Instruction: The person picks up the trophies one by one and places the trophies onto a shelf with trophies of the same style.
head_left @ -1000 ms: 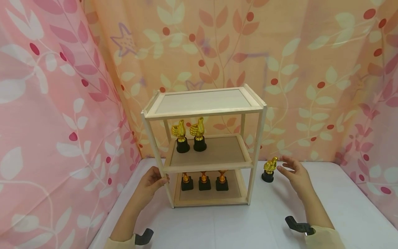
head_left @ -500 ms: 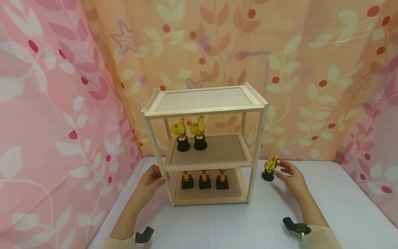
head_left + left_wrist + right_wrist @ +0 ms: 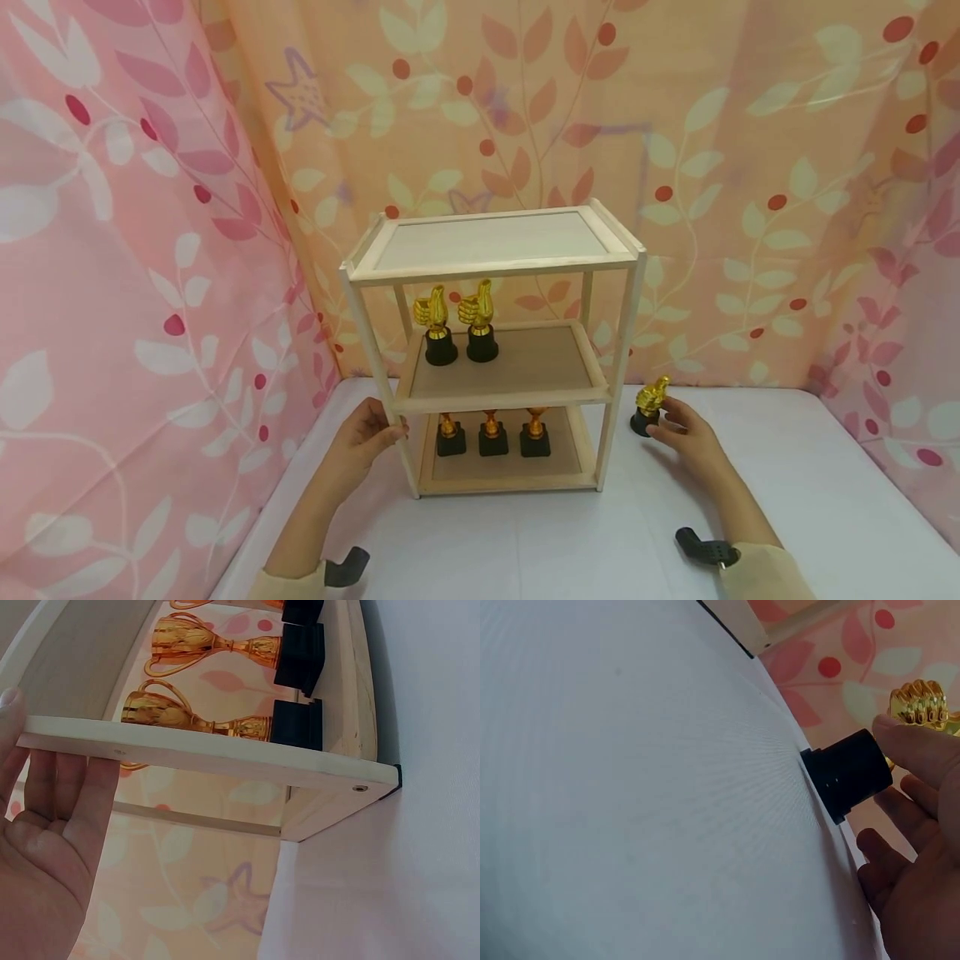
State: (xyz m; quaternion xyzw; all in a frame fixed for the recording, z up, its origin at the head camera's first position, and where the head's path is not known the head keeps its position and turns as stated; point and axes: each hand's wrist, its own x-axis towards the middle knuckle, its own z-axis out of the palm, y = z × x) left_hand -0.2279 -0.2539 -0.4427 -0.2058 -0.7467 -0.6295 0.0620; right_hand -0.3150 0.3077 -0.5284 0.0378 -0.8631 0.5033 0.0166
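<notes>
A three-tier wooden shelf (image 3: 502, 404) stands mid-table. My left hand (image 3: 365, 437) grips its left front post, thumb in front and fingers behind, as the left wrist view (image 3: 52, 832) also shows. Right of the shelf, a gold thumbs-up trophy (image 3: 649, 406) on a round black base stands on the table. My right hand (image 3: 690, 435) is around its right side; in the right wrist view the thumb lies at the trophy's neck above the black base (image 3: 849, 774), with the fingers curled on the other side.
Two more thumbs-up trophies (image 3: 482, 321) stand at the left of the middle tier. Three gold cup trophies (image 3: 492, 435) with square black bases line the bottom tier. A white cloth (image 3: 517, 542) covers the table; patterned curtains (image 3: 712, 167) enclose it.
My right hand has moved left and closed in on the thumbs-up trophy, which has shifted very slightly left. The left hand keeps its grip on the shelf post.
</notes>
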